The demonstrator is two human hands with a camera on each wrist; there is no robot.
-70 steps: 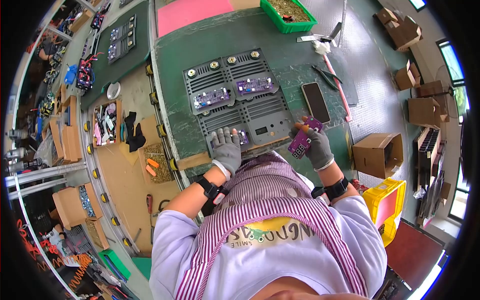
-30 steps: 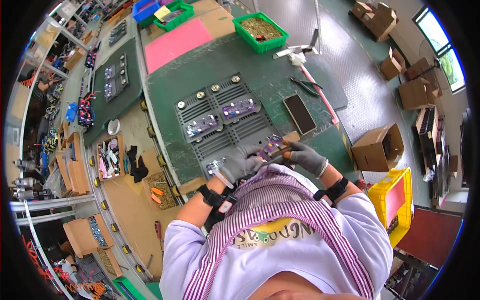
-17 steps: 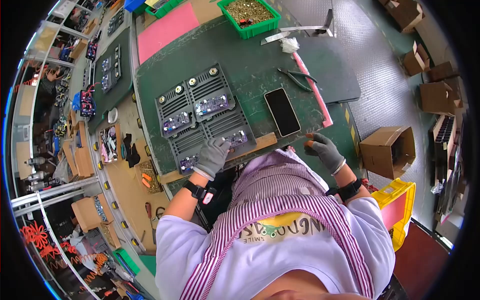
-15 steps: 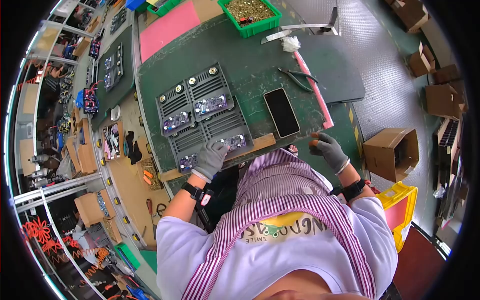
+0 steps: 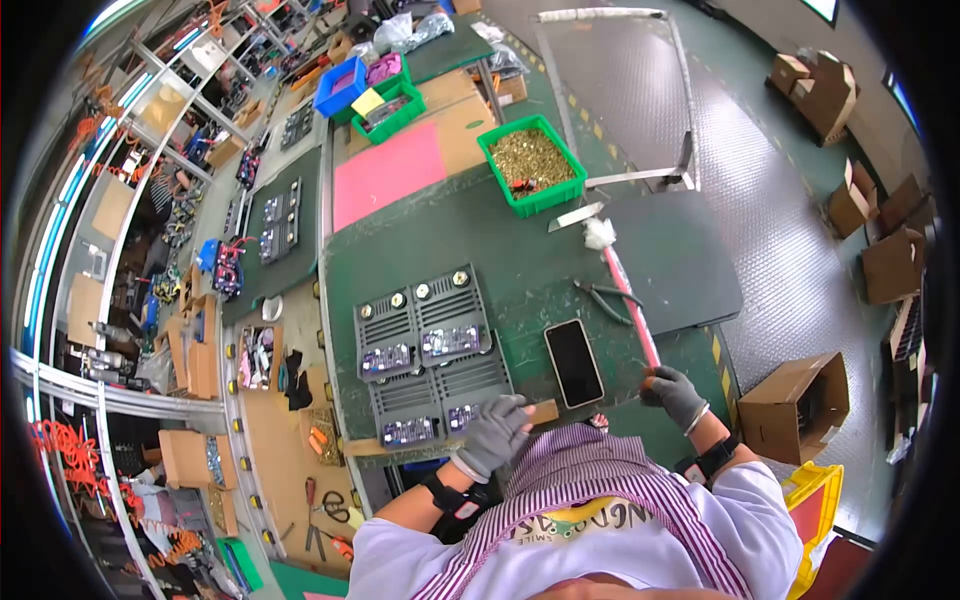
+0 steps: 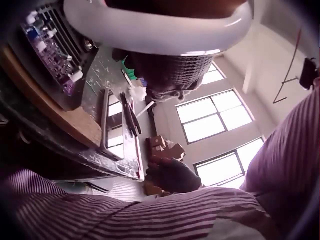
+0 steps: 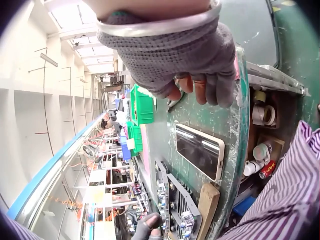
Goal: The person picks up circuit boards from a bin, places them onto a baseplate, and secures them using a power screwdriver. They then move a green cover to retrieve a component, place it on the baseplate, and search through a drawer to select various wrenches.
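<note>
Beside the lower-right circuit board [image 5: 463, 417], left hand [image 5: 493, 437] relaxed; right hand [image 5: 678, 400] loosely curled.

The plates [image 5: 453, 308] lie on the left side of the table [image 5: 420, 240], with two circuit boards [image 5: 451, 340] on the far part and two on the near part. A wood strip [image 5: 545, 411] runs along the near edge. The left hand [image 5: 492, 437] is over that strip, by the near right board. The phone [image 5: 575, 363] lies right of the plates, and the pliers [image 5: 610, 299] lie behind it. Farther back sits a tray [image 5: 550, 197] with little bits [image 5: 530, 160] in it. The right hand [image 5: 678, 398] is right of the phone. A box [image 5: 770, 407] is farther right.
</note>
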